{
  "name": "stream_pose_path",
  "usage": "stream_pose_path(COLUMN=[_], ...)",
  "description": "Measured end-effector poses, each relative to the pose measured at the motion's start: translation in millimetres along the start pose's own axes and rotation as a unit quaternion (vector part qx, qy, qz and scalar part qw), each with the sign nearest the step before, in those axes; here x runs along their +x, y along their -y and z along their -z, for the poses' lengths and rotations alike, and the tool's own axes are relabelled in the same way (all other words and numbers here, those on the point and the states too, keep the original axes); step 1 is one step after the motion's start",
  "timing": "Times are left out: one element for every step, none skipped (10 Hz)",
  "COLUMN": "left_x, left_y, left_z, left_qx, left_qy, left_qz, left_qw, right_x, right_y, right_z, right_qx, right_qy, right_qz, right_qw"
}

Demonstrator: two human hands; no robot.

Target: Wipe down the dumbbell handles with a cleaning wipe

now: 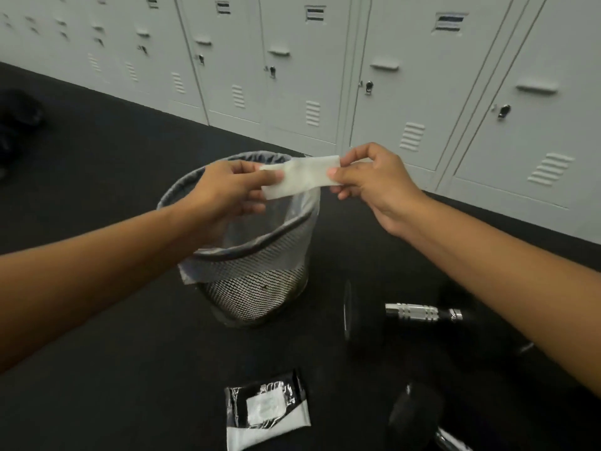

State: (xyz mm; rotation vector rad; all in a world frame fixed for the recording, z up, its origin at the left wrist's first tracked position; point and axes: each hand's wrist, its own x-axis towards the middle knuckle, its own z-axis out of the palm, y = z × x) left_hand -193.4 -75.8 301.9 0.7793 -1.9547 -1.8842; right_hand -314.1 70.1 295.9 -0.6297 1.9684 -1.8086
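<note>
- You have a black mesh wastebasket (260,288) standing upright on the dark floor (97,164), with a clear liner (304,203) folded over its rim.
- Behind the wastebasket runs a row of pale grey lockers (390,109).
- Far left of it lies a dark, blurred bundle (16,125).

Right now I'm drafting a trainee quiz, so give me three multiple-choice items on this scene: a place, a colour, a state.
1. Where is the packet?
A) on the floor, nearer the camera than the bin
B) in the bin
C) on a locker

2. What colour is the wipe?
A) blue
B) yellow
C) white

3. How is the wipe held?
A) crumpled in one fist
B) pinched between left hand and right hand
C) not held

Answers:
1 A: it lies on the dark floor in front of the bin.
2 C: it shows white against the bin.
3 B: each hand pinches one end.
</note>
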Motion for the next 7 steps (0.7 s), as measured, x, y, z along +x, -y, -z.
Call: stream_pose_path(left_x=[18.2,34.2,47.9,58.5,64.2,70.3,71.3], left_y=[7.4,21.1,35.1,44.7,51.3,60.0,65.4], left_z=[37.6,68.5,89.7,101.5,101.3,96.3,92.0], left_qx=[0.005,0.023,0.045,0.091,0.143,0.248,0.417], left_qy=[-0.056,-0.079,-0.085,-0.086,-0.072,-0.046,-0.028], left_qz=[0.004,0.023,0.048,0.078,0.101,0.113,0.090], left_qw=[0.998,0.996,0.994,0.989,0.982,0.961,0.904], right_x=[27.2,45.0,58.8,70.4,77.1,81.4,71.2], right_y=[-2.2,-9.9,-24.6,-41.1,-52.2,-62.0,-65.7], right_z=[-44.7,-81.1,-106.0,-122.4,-129.9,-130.7,-131.8], right_qx=[-0.042,-0.089,-0.132,-0.195,-0.279,-0.381,-0.445], right_qy=[0.004,0.011,0.019,0.017,0.023,0.045,0.068], right_qz=[0.007,0.005,-0.006,-0.009,-0.016,-0.002,0.028], right_qw=[0.999,0.996,0.991,0.981,0.960,0.923,0.893])
